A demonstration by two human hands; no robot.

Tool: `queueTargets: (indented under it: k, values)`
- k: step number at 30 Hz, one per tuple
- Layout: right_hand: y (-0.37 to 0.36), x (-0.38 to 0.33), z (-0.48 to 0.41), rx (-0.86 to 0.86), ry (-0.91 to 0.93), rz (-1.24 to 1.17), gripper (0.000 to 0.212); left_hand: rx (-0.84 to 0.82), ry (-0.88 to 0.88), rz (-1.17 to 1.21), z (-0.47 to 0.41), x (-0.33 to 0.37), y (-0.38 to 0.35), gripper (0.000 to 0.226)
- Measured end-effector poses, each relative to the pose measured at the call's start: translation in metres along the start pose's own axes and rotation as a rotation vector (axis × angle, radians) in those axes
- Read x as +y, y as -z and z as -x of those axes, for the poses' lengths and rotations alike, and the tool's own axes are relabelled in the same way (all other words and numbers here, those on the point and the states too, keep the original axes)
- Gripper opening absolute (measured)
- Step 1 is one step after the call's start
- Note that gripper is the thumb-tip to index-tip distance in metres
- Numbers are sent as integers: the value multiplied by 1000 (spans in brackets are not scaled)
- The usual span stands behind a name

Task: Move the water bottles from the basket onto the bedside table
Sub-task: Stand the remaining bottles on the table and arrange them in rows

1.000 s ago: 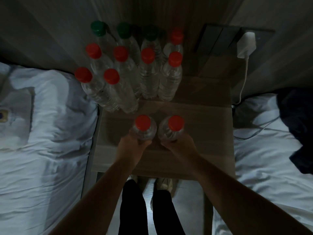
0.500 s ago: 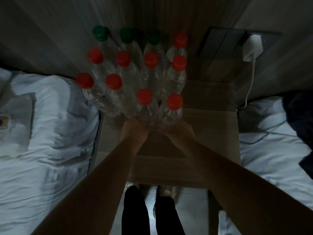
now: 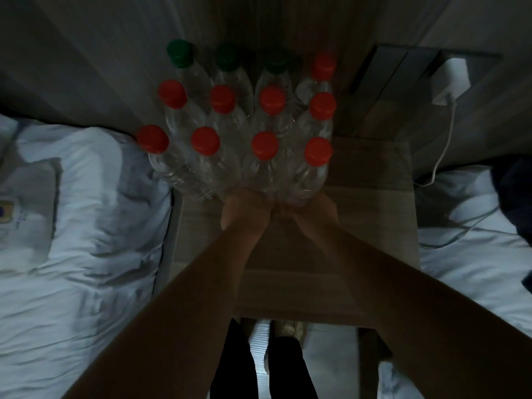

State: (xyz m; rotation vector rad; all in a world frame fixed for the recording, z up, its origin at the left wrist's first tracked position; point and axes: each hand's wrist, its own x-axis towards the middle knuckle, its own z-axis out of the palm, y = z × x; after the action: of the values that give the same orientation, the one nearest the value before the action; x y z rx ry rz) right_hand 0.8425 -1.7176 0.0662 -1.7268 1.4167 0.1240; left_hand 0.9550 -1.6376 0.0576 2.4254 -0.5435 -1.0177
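Moved since a second ago: two red-capped bottles, formerly near the front edge of the bedside table, now stand pushed back into the front row of the water bottles at its rear left. Left hand: at the foot of the third bottle of that row, fingers seemingly curled round its base, though the dim light hides most of them. Right hand: likewise at the foot of the fourth bottle, grip apparently not yet let go. Step in hand, by judgement: setting down and squaring up this pair, placement all but done. Next move calls for freeing both hands without nudging the closely packed neighbours, then going back to the basket, which is not in view, so what is left in it cannot be told. Count on the table: twelve bottles, upright, in three rows of four; nine red caps, three green caps, the green ones all in the back row. Other items: one bed to the left, a second bed to the right, one white charger in the wall panel, one cable trailing down from it.
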Motion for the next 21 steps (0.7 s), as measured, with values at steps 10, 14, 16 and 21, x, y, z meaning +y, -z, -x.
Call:
queueTargets:
  k: [10,14,16,21]
  values:
    - [-27,6,24,161,-15,-225,81,-28,71,82,20,-46,24,67]
    - [-47,0,38,311,-15,-363,102,245,107,329,25,-70,47,107]
    - [-57,-9,43,359,4,-459,109,276,23,346,18,-69,52,113]
    - [-69,-31,40,454,-18,-625,116,242,-141,439,14,-48,53,104]
